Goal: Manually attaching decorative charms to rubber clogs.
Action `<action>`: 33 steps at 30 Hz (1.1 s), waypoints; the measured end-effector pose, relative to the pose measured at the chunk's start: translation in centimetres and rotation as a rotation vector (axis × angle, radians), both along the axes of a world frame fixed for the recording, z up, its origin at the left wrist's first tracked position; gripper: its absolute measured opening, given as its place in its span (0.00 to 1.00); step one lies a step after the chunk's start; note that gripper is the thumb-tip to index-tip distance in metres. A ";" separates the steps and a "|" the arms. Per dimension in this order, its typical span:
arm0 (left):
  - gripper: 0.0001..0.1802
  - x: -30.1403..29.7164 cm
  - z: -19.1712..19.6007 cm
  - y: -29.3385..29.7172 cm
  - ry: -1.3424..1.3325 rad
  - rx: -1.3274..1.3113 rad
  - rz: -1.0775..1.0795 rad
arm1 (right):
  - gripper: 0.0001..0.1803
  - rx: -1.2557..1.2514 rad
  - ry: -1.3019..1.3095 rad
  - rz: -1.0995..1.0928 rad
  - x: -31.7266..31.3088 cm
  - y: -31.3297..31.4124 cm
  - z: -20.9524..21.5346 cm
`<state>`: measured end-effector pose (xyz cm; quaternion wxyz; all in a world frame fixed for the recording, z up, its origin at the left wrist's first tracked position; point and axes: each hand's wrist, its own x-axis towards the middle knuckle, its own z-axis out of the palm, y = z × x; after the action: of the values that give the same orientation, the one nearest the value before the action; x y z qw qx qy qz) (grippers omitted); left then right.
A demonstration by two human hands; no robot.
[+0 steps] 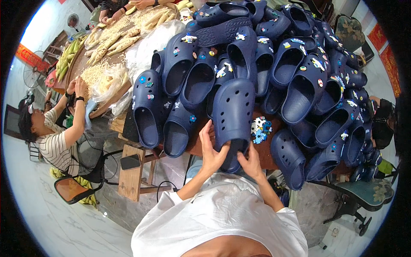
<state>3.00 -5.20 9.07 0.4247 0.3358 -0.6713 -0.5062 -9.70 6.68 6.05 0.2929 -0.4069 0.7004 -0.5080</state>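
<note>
A plain navy clog (233, 109) with round vent holes in its toe lies between my hands, toe pointing away and heel toward me. No charm shows on it. My left hand (211, 150) is closed on its left side, thumb by the foot opening. At the right edge of the opening my right hand (252, 162) grips too, its thumb at the rim; its other fingers are partly hidden. Right beside the clog is a small heap of blue, white and yellow shoe charms (260, 129). Close by on the left sits a navy clog with charms (148, 109).
Navy clogs (302, 88), many with charms, are piled high across the table. Left, a person (53, 135) handles corn at a round tray (77, 51); another person's hands (113, 17) are beyond. A wooden stool (129, 182) bears a phone (130, 162). Chairs (368, 192) stand around.
</note>
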 end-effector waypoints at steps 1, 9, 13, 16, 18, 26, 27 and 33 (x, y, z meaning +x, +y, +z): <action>0.46 -0.1 0.2 0.2 0.039 0.048 -0.028 | 0.28 -0.001 -0.018 -0.010 -0.6 -0.5 0.6; 0.42 0.0 -0.2 1.1 0.062 0.147 -0.145 | 0.19 -0.168 0.012 0.068 -3.3 -4.3 1.9; 0.36 -0.7 0.4 -0.6 0.135 0.177 -0.081 | 0.23 -0.219 -0.028 0.062 -2.7 -6.1 3.6; 0.33 -1.4 1.2 -2.5 0.184 0.149 -0.061 | 0.27 -0.337 0.069 0.036 -3.0 -6.2 2.8; 0.31 -1.9 2.2 -4.2 0.174 0.057 -0.014 | 0.26 -0.274 -0.166 0.082 -2.5 -5.3 2.7; 0.32 -5.8 5.7 -12.3 -0.060 -0.112 0.176 | 0.13 0.004 -0.021 0.019 -2.9 0.4 -0.8; 0.32 -6.1 5.9 -13.0 -0.086 -0.050 0.180 | 0.12 0.009 0.008 -0.004 -2.9 1.0 -1.0; 0.36 -8.4 5.8 -16.0 -0.191 -0.097 0.231 | 0.11 0.056 -0.024 -0.124 -2.9 3.3 -2.0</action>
<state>-5.42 -21.25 14.92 0.4300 0.4363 -0.6893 -0.3867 -12.60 9.98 4.07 0.2805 -0.3483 0.7346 -0.5103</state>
